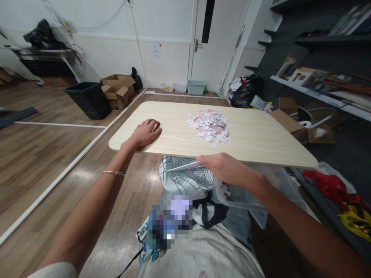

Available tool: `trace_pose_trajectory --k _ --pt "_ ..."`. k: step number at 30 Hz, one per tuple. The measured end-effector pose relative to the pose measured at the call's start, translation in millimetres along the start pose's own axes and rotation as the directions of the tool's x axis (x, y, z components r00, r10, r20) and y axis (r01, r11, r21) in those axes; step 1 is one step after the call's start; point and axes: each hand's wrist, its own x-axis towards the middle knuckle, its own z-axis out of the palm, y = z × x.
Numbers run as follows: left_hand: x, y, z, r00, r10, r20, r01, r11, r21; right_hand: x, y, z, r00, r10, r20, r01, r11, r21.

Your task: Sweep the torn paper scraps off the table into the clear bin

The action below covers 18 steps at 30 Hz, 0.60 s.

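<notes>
My left hand [146, 133] rests on the left part of the pale wooden table [171, 116], its fingers loosely curled and nothing visible in them. At the front edge, my right hand [222, 166] is closed on a thin white sheet [185, 166], seen nearly edge-on just below the tabletop. A heap of torn paper scraps [210, 122], white and pinkish, lies toward the back middle of the table. Beneath my right forearm is a clear plastic box [246, 193], partly under the table, with some scraps visible inside. A white cushion with black lines [182, 183] is below the sheet.
A black bin [89, 100] and open cardboard boxes [117, 90] stand on the floor at the left. Plastic tubs, one a blue-green tub [196, 87], sit by the far wall. Dark shelves, a black bag [247, 90] and a cardboard box [290, 119] line the right side.
</notes>
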Motion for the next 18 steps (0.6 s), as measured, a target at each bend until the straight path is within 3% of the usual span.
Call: trace_pose_trajectory --k 18 --pt "-2 2 -0.2 1.0 0.011 -0.013 -0.012 1.0 -0.026 20 -11 4 0.988 0.087 0.128 -0.078 0.994 -0.078"
